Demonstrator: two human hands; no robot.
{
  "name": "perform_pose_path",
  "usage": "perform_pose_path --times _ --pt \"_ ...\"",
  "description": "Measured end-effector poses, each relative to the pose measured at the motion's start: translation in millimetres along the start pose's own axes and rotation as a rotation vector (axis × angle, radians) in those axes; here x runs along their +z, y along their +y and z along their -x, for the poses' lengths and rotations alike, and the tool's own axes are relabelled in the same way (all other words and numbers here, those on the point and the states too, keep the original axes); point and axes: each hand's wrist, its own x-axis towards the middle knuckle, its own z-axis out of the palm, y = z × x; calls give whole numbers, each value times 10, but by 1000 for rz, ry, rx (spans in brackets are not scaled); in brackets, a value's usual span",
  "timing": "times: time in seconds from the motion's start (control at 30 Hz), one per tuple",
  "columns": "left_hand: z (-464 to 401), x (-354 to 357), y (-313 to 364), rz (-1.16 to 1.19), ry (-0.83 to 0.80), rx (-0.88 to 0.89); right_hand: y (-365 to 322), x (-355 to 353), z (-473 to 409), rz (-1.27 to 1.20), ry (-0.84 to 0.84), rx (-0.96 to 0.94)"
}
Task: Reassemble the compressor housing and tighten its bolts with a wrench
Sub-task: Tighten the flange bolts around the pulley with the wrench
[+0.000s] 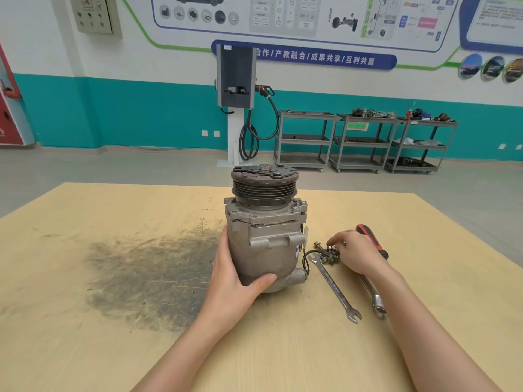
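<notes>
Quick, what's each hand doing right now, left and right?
Left hand: grips the side of the upright compressor, thumb across its front.
Right hand: fingers curled down onto the loose bolts; whether it pinches one cannot be told.

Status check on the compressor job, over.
Left hand grips compressor, upright on table. Right hand picking at loose bolts. Wrench untouched beside them. Nothing blocking.

Automotive training workshop — parts carts [365, 141], charging station [236, 77], vehicle-system wall posters [297, 15] — scuffed plywood workbench [113, 278].
</notes>
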Motion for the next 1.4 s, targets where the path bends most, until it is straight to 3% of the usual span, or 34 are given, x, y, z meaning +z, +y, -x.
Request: perform_pose_path --times 0.1,0.27,0.47,0.67,0.97,1.07,1.13,1.23,1.4 --pt "6 2 3 0 -1 1 -68 6 17 -39 37 -44" --pt "4 7 14 -9 8 5 -182 105 57 125 0 -60" --pt "7 0 23 -14 11 11 -224 190 74 152 112 -60" --pt "15 -6 19 -22 4 2 -171 78 4 -122 207 -23" --pt "13 -4 19 -20 -4 2 -86 120 3 70 151 22" --pt "10 -3 19 -22 -6 0 -80 18 -1 -64 142 -54" --pt "8 -3 18 -20 -6 0 -70 -71 5 -139 46 -142" --pt "9 -6 16 -18 -8 -1 -62 -110 8 -3 -77 -199" --pt "10 -4 20 -14 -9 4 1 -103 -23 112 -98 -205"
